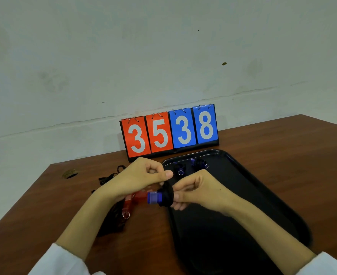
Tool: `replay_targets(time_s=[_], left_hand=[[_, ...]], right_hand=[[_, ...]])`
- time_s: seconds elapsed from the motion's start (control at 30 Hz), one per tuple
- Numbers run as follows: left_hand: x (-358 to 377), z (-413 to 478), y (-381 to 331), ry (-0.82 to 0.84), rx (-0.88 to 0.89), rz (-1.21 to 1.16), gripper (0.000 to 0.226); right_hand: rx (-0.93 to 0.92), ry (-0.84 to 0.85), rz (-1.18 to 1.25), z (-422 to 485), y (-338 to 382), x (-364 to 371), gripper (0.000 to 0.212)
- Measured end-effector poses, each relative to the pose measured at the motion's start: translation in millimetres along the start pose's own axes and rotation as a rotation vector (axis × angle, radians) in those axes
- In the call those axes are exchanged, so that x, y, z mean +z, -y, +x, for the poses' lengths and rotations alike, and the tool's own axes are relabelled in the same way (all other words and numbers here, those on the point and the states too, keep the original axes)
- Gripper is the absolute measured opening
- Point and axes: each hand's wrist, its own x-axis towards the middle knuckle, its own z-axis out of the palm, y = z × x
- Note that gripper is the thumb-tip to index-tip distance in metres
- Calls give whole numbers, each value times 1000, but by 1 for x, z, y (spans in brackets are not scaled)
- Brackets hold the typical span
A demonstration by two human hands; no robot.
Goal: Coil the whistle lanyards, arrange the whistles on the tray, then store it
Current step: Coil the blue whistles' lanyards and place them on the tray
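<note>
**Item: blue whistle (153, 197), in work.** It is hanging at the frame's centre, above the near-left rim of the black tray (262, 205). Its black lanyard (168, 192) is sitting in a coil around its rear end.

**Hands.** The right hand (195, 192) is gripping the whistle's wrapped end, fingers curled round it. The left hand (144, 175), just up-left, is curling its fingers with the thumb out. Whether it is pinching the cord's free end cannot be told.

**Handling.** The whistle is looking light, hard and smooth. The cord is looking limp and likely to spring loose, so holding across the coil itself is probably suiting best.

**Stock.**
- Two coiled blue whistles (180, 169) are lying at the tray's upper end.
- Red whistles (132, 201) and loose black cords (112, 217) are waiting on the table (44, 195), left of centre.
- A scoreboard (169, 132) is standing above.
</note>
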Motion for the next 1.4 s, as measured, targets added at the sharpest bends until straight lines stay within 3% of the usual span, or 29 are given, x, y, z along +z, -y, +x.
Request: replay_targets(time_s=[0.07,0.2,0.33,0.47,0.6,0.67,0.9,1.13,1.27,1.4], left_hand=[[2,-1,2,29,-39,-93,42],[10,0,2,81,-145,-292,27],[18,4,-1,-11,-207,-376,25],[27,6,-5,-160,-135,13,14],[43,4,-16,-429,30,566,28],[47,2,-18,-517,109,601,29],[52,5,-8,-610,303,391,22],[54,6,-10,-709,134,-46,30],[55,5,-6,-684,176,160,14],[55,6,-8,-591,263,511,23]], right_hand=[[-12,-17,119,-2,3,-2,17],[-10,-139,344,-3,3,-4,16],[10,-341,409,-1,-1,-6,15],[14,-570,325,2,-4,-6,13],[55,-737,216,5,-9,-5,11],[66,-759,209,6,-10,-4,10],[75,-735,194,6,-11,2,9],[65,-770,71,4,-12,9,6],[63,-765,28,4,-13,12,4],[65,-774,-21,3,-14,11,3]])
